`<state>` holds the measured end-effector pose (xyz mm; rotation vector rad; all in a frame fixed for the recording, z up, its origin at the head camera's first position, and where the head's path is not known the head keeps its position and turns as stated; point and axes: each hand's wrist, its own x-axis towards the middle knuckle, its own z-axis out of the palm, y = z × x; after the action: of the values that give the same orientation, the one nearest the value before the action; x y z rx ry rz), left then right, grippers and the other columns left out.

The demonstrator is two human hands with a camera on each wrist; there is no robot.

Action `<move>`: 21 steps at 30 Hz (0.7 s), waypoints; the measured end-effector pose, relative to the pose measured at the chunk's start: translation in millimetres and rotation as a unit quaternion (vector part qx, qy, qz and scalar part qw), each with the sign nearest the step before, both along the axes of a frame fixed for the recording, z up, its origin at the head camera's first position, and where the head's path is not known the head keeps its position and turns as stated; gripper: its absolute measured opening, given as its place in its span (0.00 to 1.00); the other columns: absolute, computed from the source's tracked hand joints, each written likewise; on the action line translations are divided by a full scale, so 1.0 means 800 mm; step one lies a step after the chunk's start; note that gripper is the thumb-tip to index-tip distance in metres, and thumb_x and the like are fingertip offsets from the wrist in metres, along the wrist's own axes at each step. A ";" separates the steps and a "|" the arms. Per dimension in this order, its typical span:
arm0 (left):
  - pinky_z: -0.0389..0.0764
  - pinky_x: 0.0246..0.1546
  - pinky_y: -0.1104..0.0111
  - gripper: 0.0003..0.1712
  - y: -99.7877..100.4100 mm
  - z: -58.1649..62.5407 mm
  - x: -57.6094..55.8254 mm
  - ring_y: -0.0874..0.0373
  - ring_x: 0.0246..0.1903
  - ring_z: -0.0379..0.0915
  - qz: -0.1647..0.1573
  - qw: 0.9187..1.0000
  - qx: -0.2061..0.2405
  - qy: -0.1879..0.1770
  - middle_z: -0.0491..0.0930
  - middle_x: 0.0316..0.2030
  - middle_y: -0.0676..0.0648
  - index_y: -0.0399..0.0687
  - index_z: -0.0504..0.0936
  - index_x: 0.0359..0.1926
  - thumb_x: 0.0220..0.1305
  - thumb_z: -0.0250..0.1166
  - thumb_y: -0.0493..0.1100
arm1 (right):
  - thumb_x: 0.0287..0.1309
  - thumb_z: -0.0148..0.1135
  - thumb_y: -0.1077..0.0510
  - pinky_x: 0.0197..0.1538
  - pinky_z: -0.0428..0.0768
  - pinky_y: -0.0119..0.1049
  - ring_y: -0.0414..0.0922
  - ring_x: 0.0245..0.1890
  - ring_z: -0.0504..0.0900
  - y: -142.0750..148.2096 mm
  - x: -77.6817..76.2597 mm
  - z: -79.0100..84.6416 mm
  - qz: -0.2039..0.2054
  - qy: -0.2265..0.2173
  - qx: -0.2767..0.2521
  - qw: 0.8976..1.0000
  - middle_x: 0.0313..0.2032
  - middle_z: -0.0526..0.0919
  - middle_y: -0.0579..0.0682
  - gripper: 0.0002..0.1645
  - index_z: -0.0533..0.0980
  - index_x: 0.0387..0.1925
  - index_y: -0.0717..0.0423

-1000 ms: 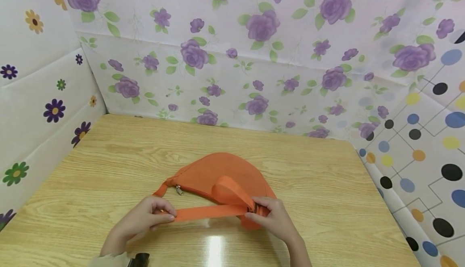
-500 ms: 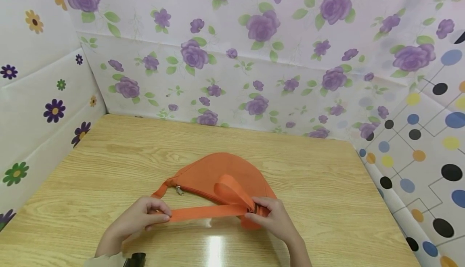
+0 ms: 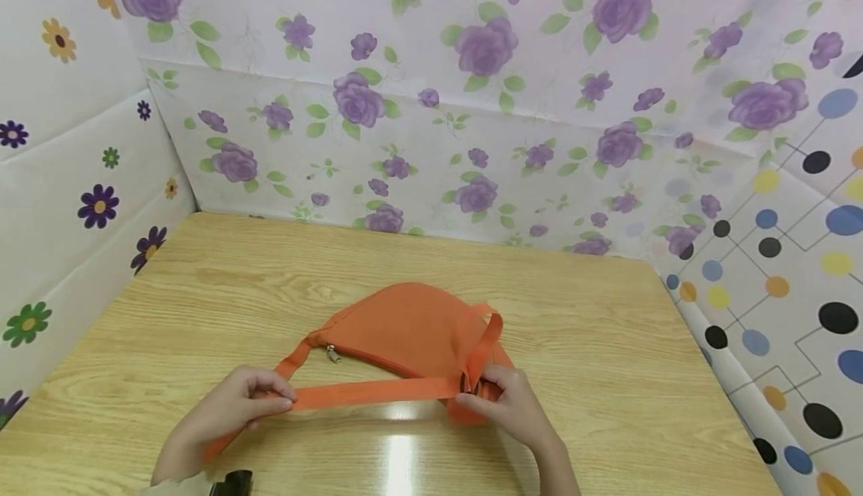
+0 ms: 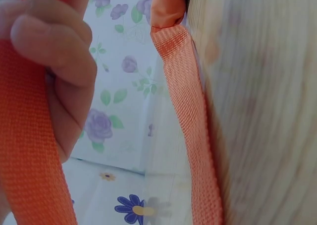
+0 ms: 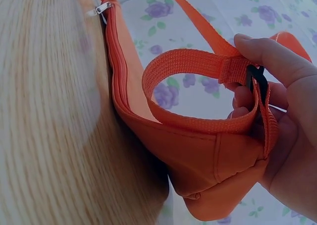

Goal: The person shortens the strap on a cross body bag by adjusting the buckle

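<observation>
An orange waist bag [image 3: 404, 324] lies on the table, its zipper edge towards me and its metal zipper pull [image 3: 333, 354] at the left end. My left hand [image 3: 232, 410] pinches the orange webbing strap [image 3: 374, 392], which runs taut across to my right hand [image 3: 511, 404]. At the bag's right end, the right hand grips the black strap buckle [image 5: 256, 81] between thumb and fingers. A loop of strap [image 3: 495, 327] stands up above that hand. In the left wrist view, another stretch of strap [image 4: 185, 101] leads off the bag's end.
The wooden table [image 3: 593, 316] is bordered by a floral sheet [image 3: 431, 136] at the back. Patterned sheets also hang on the left [image 3: 47, 241] and on the right [image 3: 795, 286].
My left hand has moved left with the strap, and the taut stretch is longer. The loop by the right hand has swung from left to right. My right hand has barely moved.
</observation>
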<state>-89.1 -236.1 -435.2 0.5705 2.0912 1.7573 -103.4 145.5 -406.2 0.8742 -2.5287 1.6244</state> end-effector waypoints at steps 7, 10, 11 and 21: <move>0.60 0.08 0.61 0.09 -0.007 -0.002 -0.001 0.56 0.10 0.53 -0.009 1.000 0.025 -0.012 0.80 0.27 0.46 0.28 0.77 0.36 0.61 0.56 0.33 | 0.44 0.67 0.66 0.18 0.62 0.24 0.32 0.17 0.59 -0.002 0.000 0.001 0.000 0.010 0.002 1.000 0.16 0.65 0.42 0.06 0.76 0.25 0.60; 0.60 0.08 0.60 0.08 -0.009 -0.004 -0.001 0.53 0.10 0.53 -0.012 0.999 0.030 -0.007 0.80 0.27 0.46 0.28 0.78 0.36 0.60 0.56 0.32 | 0.44 0.68 0.66 0.18 0.62 0.25 0.32 0.18 0.59 -0.002 0.000 0.001 0.000 0.014 0.005 1.000 0.17 0.66 0.42 0.07 0.76 0.25 0.60; 0.60 0.08 0.60 0.08 -0.010 -0.005 -0.001 0.52 0.10 0.53 -0.013 0.999 0.030 -0.005 0.80 0.27 0.46 0.29 0.78 0.35 0.60 0.56 0.32 | 0.44 0.68 0.66 0.18 0.62 0.25 0.32 0.18 0.59 -0.002 -0.001 0.001 0.000 0.016 0.006 1.000 0.17 0.66 0.42 0.07 0.76 0.25 0.60; 0.63 0.09 0.61 0.08 -0.014 -0.010 -0.001 0.51 0.10 0.54 -0.020 1.000 0.015 -0.003 0.79 0.25 0.45 0.29 0.78 0.34 0.61 0.56 0.33 | 0.44 0.67 0.67 0.18 0.62 0.25 0.32 0.17 0.59 -0.002 -0.001 0.001 0.011 0.021 -0.003 1.000 0.17 0.68 0.44 0.06 0.77 0.26 0.62</move>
<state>-90.1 -247.3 -443.0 0.6094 2.0385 1.7686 -104.2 143.5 -405.6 0.9279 -2.4941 1.5998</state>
